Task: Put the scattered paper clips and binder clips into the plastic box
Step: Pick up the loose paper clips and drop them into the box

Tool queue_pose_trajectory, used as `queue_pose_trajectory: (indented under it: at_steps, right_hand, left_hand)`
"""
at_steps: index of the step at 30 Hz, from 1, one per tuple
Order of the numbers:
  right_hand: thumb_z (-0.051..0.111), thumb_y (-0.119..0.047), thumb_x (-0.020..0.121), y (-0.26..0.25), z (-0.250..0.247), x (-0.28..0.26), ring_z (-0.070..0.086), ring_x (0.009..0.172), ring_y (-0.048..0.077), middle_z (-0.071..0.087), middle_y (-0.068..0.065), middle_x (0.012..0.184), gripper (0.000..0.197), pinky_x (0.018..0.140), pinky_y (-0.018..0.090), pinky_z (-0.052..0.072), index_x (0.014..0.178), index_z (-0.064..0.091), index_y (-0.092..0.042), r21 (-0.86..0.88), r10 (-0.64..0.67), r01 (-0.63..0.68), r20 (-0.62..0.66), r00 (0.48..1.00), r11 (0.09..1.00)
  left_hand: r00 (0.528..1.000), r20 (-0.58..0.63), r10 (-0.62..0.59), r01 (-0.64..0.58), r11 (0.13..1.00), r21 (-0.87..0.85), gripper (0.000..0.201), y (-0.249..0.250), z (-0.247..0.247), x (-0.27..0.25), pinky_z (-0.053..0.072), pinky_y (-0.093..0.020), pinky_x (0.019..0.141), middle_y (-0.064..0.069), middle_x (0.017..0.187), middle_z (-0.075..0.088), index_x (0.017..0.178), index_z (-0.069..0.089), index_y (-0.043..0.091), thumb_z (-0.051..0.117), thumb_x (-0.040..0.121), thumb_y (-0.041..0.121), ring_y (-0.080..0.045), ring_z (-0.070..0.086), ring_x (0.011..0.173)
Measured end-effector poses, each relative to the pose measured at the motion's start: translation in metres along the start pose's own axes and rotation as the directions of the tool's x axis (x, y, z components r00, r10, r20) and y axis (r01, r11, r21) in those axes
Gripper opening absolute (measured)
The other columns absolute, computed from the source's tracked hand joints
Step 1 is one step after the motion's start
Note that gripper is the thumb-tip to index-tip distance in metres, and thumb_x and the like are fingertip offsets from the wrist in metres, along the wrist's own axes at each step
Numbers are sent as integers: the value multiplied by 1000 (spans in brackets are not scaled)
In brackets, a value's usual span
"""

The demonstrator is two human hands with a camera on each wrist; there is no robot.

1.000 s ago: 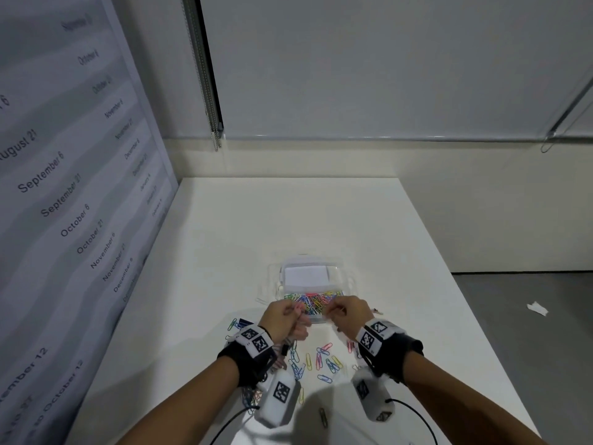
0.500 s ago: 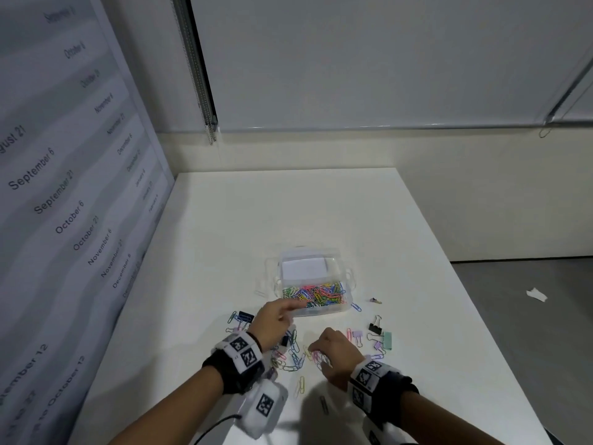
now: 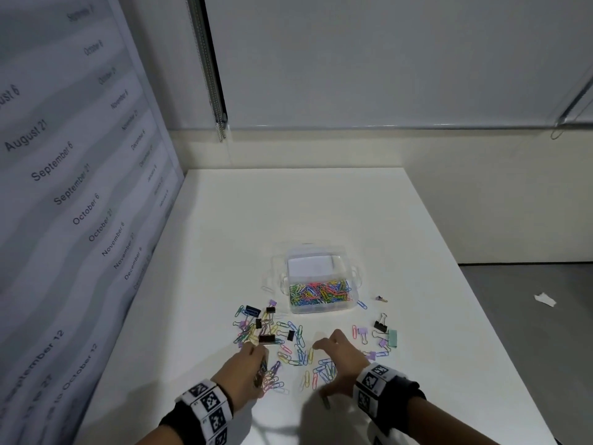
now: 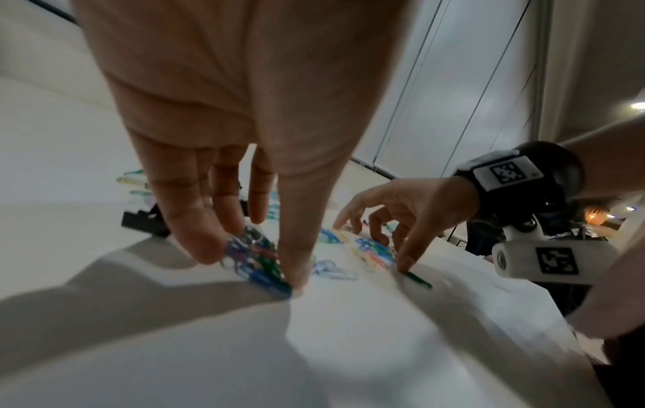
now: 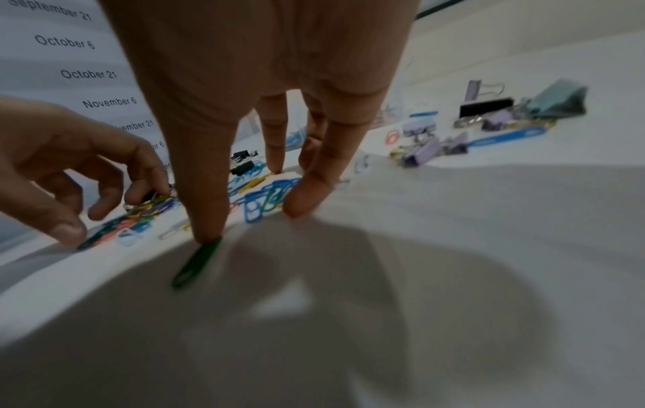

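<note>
A clear, lidless plastic box [image 3: 321, 285] is seen standing on the white table [image 3: 321, 207], well beyond the hands, with a layer of coloured wire paper clips [image 3: 319, 292] already heaped inside it. Between the box and the person, further loose paper clips [image 3: 300, 346] are scattered over the tabletop, mixed with black binder clips [image 3: 267, 339] on the left and lilac binder clips [image 3: 362, 332] on the right, where a pale green binder clip [image 3: 392, 338] is also found.

The left hand [image 3: 245, 369] is lowered onto the near left part of the scatter — a small bunch of mixed-colour paper clips [image 4: 256, 256] is pinched between its thumb and curled fingers [image 4: 195, 220], against the table.

The right hand [image 3: 340, 364] is spread over a cluster of mostly blue paper clips [image 5: 267, 196], fingertips down on the surface. Nothing is gripped by it; its thumb [image 5: 209, 193] is pressed on the end of a single dark green paper clip [image 5: 197, 262] lying nearest the person.

A printed wall panel listing dates [image 3: 80, 187] is seen along the table's left edge.
</note>
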State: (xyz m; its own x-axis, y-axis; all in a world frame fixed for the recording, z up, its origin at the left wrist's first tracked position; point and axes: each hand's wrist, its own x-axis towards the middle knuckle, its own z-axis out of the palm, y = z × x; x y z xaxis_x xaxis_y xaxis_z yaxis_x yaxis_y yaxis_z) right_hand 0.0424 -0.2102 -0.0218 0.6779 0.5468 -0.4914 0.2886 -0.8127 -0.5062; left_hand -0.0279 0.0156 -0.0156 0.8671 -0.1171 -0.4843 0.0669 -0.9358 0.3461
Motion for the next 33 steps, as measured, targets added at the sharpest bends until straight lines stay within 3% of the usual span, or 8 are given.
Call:
queue_pose_trajectory:
  at_steps: [4, 8, 12, 17, 20, 24, 29, 33]
  right_hand:
    - [77, -31, 67, -11, 11, 12, 45, 109, 19, 30, -4, 110, 72, 91, 24, 40, 130, 42, -26, 74, 0, 3, -48, 999, 997]
    - [65, -48, 51, -20, 15, 20, 43, 100, 17, 27, -5, 105, 83, 82, 23, 37, 126, 46, -21, 62, -32, 35, -51, 998, 997]
    - [43, -63, 35, -17, 18, 24, 47, 108, 21, 30, -4, 104, 100, 87, 26, 40, 125, 48, -19, 34, -24, 26, -63, 998, 999]
    - [66, -41, 62, -16, 7, 16, 48, 82, 5, 37, -8, 88, 57, 61, 9, 28, 111, 59, -14, 55, 52, -48, -80, 995, 997]
    - [63, -22, 79, -14, 2, 12, 57, 95, 16, 51, -5, 88, 24, 69, 16, 32, 101, 67, -13, 65, 93, -85, -139, 986, 994]
    - [60, -12, 78, -17, -10, 8, 62, 87, 15, 71, 6, 100, 19, 70, 15, 38, 92, 72, -12, 145, 140, -120, -139, 980, 982]
    - [58, -5, 80, -19, -46, 11, 58, 48, 3, 63, -13, 51, 31, 69, 26, 58, 59, 65, -27, 280, 217, -169, -150, 965, 945]
    - [58, -3, 81, -24, -79, 20, 66, 70, 15, 74, 8, 83, 18, 69, 17, 54, 85, 74, -11, 323, 203, -120, -239, 949, 939]
  left_hand:
    - [995, -101, 14, -20, 998, -59, 44, 6, 10, 3, 38, -22, 76, -2, 124, 39, 121, 43, 17, 64, 82, 21, -14, 45, 91]
    - [991, -129, 17, -36, 989, -146, 47, 27, 15, 17, 45, -27, 93, -1, 126, 38, 124, 45, 20, 65, 81, 21, -20, 53, 107]
    - [988, -144, 55, -82, 978, -190, 50, 45, 21, 32, 40, -25, 92, -4, 124, 41, 124, 47, 16, 67, 78, 16, -21, 51, 111]
    - [976, -182, 118, -150, 973, -176, 34, 51, 24, 39, 35, -17, 83, -5, 120, 43, 115, 51, 12, 60, 83, 14, -20, 50, 106]
    - [970, -192, 152, -180, 974, -140, 27, 52, 21, 39, 36, -22, 83, -6, 118, 45, 113, 50, 11, 55, 88, 20, -20, 50, 104]
    - [974, -168, 150, -169, 979, -110, 26, 51, 17, 44, 38, -28, 88, -6, 120, 47, 115, 52, 10, 50, 93, 23, -23, 51, 106]
    - [983, -152, 99, -124, 978, -169, 22, 48, 5, 49, 40, -27, 87, -8, 111, 60, 104, 63, 7, 52, 92, 23, -21, 56, 104]
    - [993, -113, -28, -27, 890, -455, 12, 45, -2, 51, 48, -22, 70, 1, 75, 66, 84, 66, 11, 56, 90, 15, -7, 57, 65]
